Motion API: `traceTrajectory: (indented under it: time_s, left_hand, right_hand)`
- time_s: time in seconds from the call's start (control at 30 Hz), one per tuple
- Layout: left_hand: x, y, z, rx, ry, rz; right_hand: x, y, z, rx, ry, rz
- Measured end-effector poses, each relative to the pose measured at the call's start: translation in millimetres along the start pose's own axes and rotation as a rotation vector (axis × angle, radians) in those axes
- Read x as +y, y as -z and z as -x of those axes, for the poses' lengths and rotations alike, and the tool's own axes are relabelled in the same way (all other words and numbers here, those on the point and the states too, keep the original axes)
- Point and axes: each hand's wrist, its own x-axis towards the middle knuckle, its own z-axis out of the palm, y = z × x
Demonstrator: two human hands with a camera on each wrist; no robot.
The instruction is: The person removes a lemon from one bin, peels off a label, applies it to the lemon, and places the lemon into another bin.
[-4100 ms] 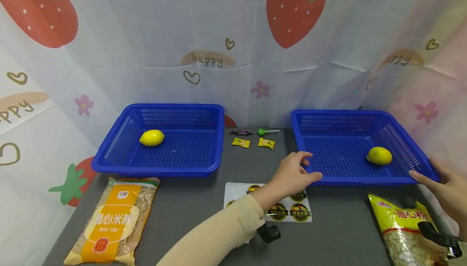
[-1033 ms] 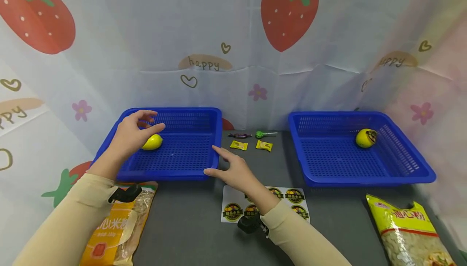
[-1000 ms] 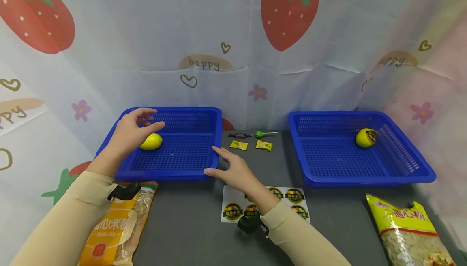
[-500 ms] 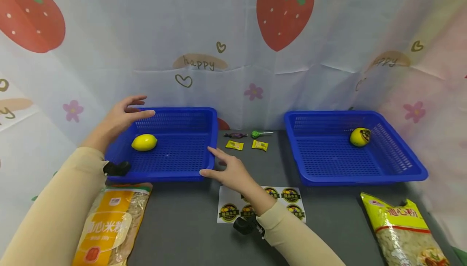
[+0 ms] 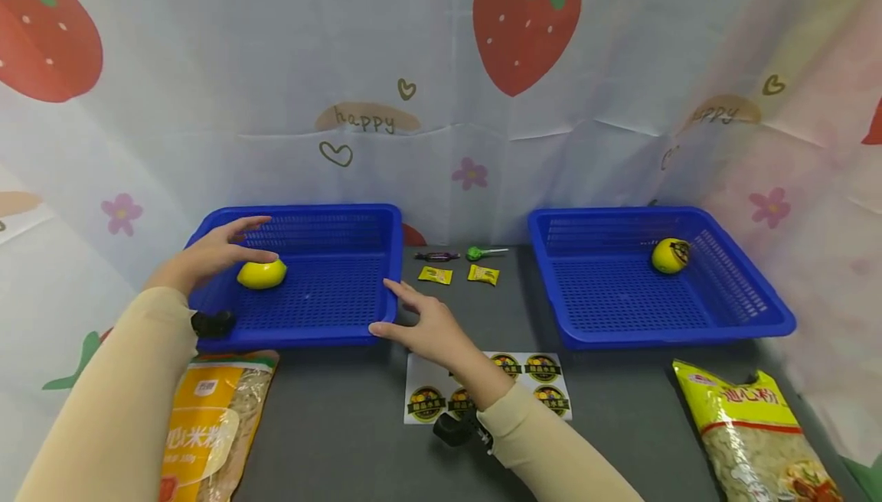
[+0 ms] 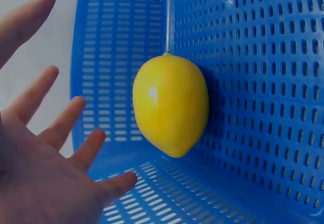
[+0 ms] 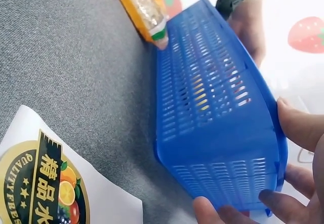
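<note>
In the head view my left hand (image 5: 207, 261) hovers over the left end of the left blue basket (image 5: 296, 338), thumb and fingers spread. Beneath its thumb lies a yellow lemon (image 5: 260, 276). The left wrist view shows this lemon (image 6: 170, 105) against the basket's end wall, with a gap between it and the fingers. My right hand (image 5: 436, 327) grips the basket's near right corner. In the right wrist view, its thumb (image 7: 298, 125) lies on the rim and the fingers reach round the outer wall.
A blue basket (image 5: 648, 334) at right holds a lemon (image 5: 664, 257) with a dark sticker. Between the baskets lie two yellow-wrapped candies, a purple one and a green lollipop (image 5: 482, 253). A sticker sheet (image 5: 420, 372) lies under my right forearm; food bags (image 5: 207, 418) lie at both sides.
Both hands have moved from the right basket to the left one. The right basket's lemon has shifted and shows a sticker. Lately my left hand has lowered toward the left lemon.
</note>
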Motion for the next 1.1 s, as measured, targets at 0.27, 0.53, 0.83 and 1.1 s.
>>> traceTrajectory:
  time_s: [0.27, 0.53, 0.83, 1.1]
  left_hand:
    - [-13.5, -1.0, -3.5, -0.049, 0.045, 0.010]
    - [-22.8, -5.5, -12.5, -0.078, 0.107, -0.023]
    - [-27.9, -17.5, -23.4, -0.071, 0.190, -0.144]
    - [-14.1, -20.0, -26.6, 0.013, 0.153, -0.125]
  right_hand:
    - [-1, 0, -1, -0.002, -0.007, -0.009]
    - [-3, 0, -2, -0.006, -0.011, -0.014]
    - [-1, 2, -4, -0.001, -0.002, -0.033]
    - [0, 2, -3, 0.004, -0.014, -0.024]
